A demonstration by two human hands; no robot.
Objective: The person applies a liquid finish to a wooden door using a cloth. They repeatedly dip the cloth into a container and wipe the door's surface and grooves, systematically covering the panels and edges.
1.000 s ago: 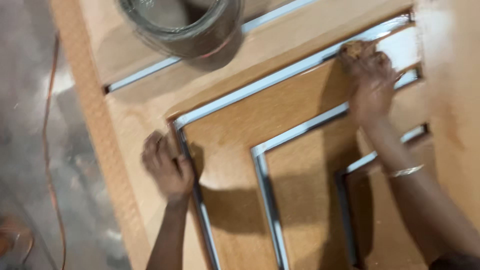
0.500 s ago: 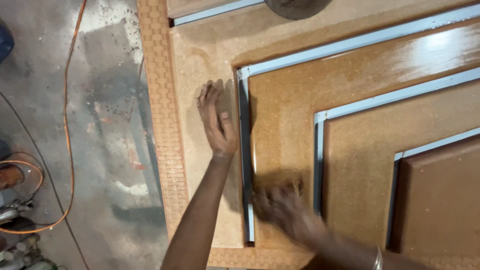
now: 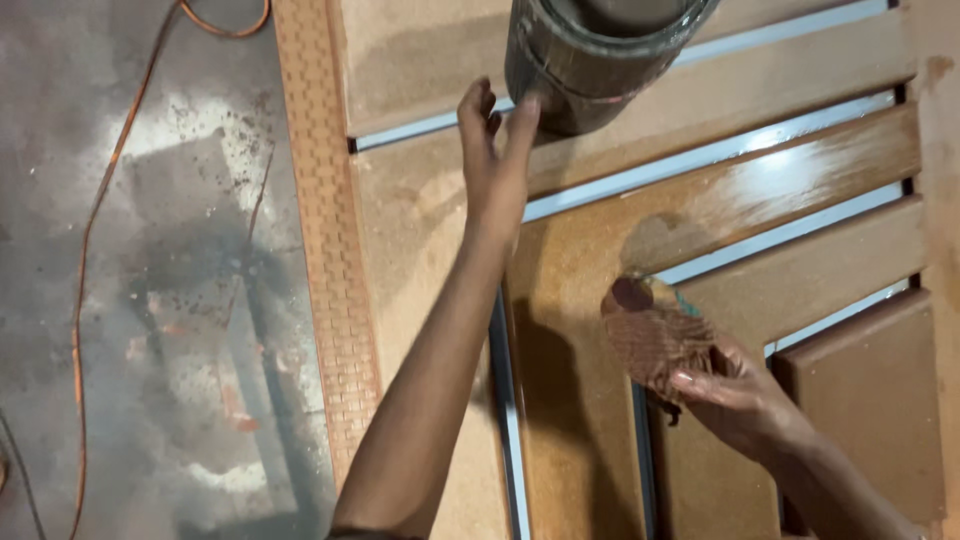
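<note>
Wood fills most of the view: a large brown door panel (image 3: 430,200) lies flat, with stepped angular grooves lined in pale blue-grey strips (image 3: 720,150) and a woven-pattern border (image 3: 330,300) down its left edge. Part of its surface, toward the upper right, shines wet and darker, while the rest looks dull and dusty. Left of the panel is a grey concrete floor (image 3: 150,300), stained and speckled, with an orange cable (image 3: 95,230) trailing across it. At the top edge a dark round tin (image 3: 590,55) stands on the panel, only partly in view. The left hand (image 3: 495,150) reaches up to the tin, fingers held loosely together and thumb apart, its fingertips touching the tin's lower side. The right hand (image 3: 740,395) hovers low over the panel's inner section, fingers curled round a reddish-brown rag (image 3: 655,335), which it grips bunched just above the glossy wood.
</note>
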